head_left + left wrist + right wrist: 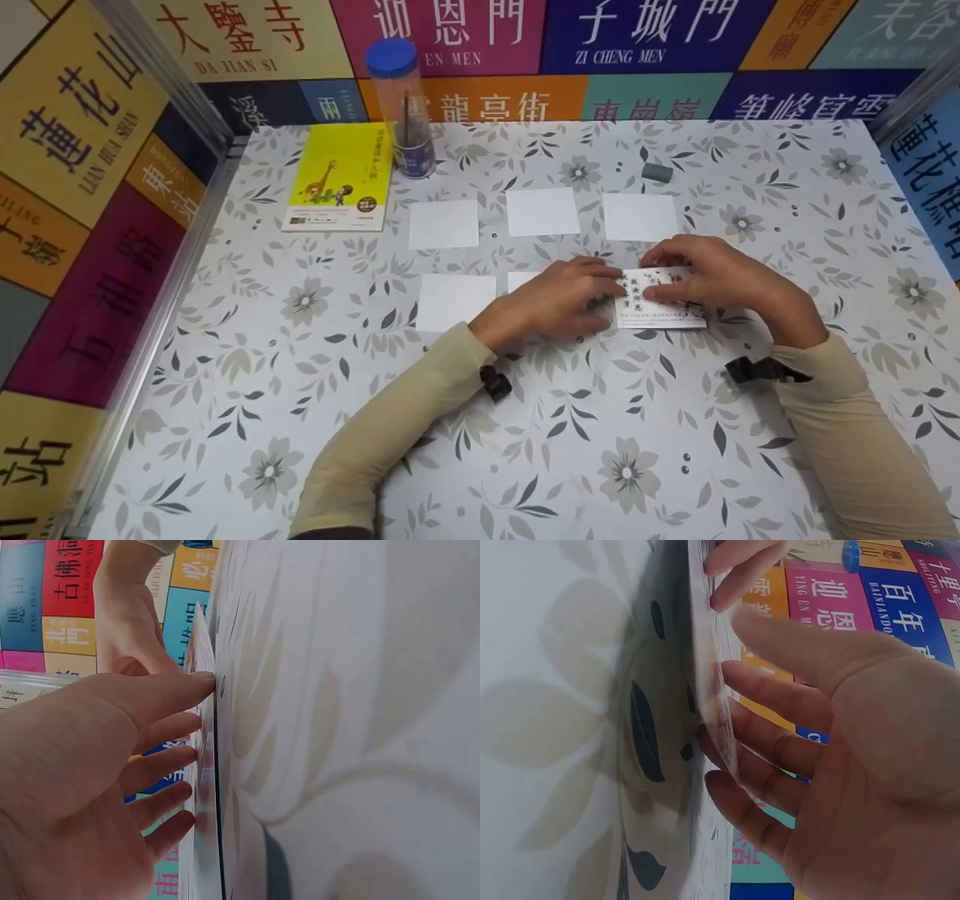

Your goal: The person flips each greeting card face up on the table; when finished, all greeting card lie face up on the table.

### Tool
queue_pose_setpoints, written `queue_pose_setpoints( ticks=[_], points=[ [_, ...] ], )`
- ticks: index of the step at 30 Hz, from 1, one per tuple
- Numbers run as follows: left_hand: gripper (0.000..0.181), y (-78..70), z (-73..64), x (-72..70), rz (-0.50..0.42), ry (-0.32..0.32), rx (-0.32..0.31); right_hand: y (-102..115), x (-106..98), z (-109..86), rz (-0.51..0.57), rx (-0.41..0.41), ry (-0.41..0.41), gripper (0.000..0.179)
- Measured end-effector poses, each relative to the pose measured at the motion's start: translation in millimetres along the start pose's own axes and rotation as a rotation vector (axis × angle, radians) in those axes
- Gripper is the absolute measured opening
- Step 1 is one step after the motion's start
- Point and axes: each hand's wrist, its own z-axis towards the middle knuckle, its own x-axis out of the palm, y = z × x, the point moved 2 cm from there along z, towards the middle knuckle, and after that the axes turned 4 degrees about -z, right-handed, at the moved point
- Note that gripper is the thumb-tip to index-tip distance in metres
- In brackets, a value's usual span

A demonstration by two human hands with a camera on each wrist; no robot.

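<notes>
The printed card (654, 313) lay between the two hands, over the right part of the worktop (555, 465) as I saw it from the head view. The left hand (559, 296) was at its left side, fingers spread, thumb apart from them; in the left wrist view I saw fingertips meeting the card, with nothing gripped in that hand. The right hand (705, 274) was over the card's right part, its thumb lying across the print and its other fingers near the far edge. I saw those fingers loosely bent, but I could not tell whether they pinched the card. From the right wrist I had it nearly edge-on, one corner tilted up and a shadow beside it on the floral cover.

Three blank white cards (543, 212) made a row beyond the hands. Left of the printed card lay another blank card (454, 301), and beside that a partly hidden card (523, 280) showed past my left hand. Farther back I saw a small grey-green cylinder (657, 173) and a yellow book (341, 169).
</notes>
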Motion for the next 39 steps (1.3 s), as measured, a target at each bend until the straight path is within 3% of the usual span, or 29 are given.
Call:
queue_pose_setpoints(
  ticks=[6,13,18,22,27,32,39],
  points=[
    [0.052,4.5,-1.9,-2.2,-0.021,-0.004,-0.026,0.6,2.7,2.1,-0.046,-0.004,0.002,0.046],
    [0.048,21.7,-10.1,-20.6,-0.108,-0.023,0.045,8.4,4.8,5.6,-0.027,-0.001,-0.001,0.049],
    [0.046,38.5,-30.4,-41.0,-0.122,-0.046,0.006,26.1,6.0,11.9,0.002,-0.071,-0.073,0.045],
    [0.044,48.8,-54.1,-50.7,-0.074,-0.104,-0.044,42.1,10.4,21.9,0.011,-0.099,-0.071,0.039],
    [0.04,56.8,-72.8,-50.6,-0.014,-0.149,-0.091,58.8,18.6,38.7,0.019,-0.13,-0.041,0.041],
    [0.04,57.3,-73.5,-47.1,-0.018,-0.17,-0.092,68.0,32.3,46.0,-0.012,-0.146,-0.008,0.045],
    [0.043,64.8,-77.1,-46.9,-0.058,-0.147,-0.111,70.1,43.8,46.8,-0.039,-0.104,0.011,0.056]
  ],
)
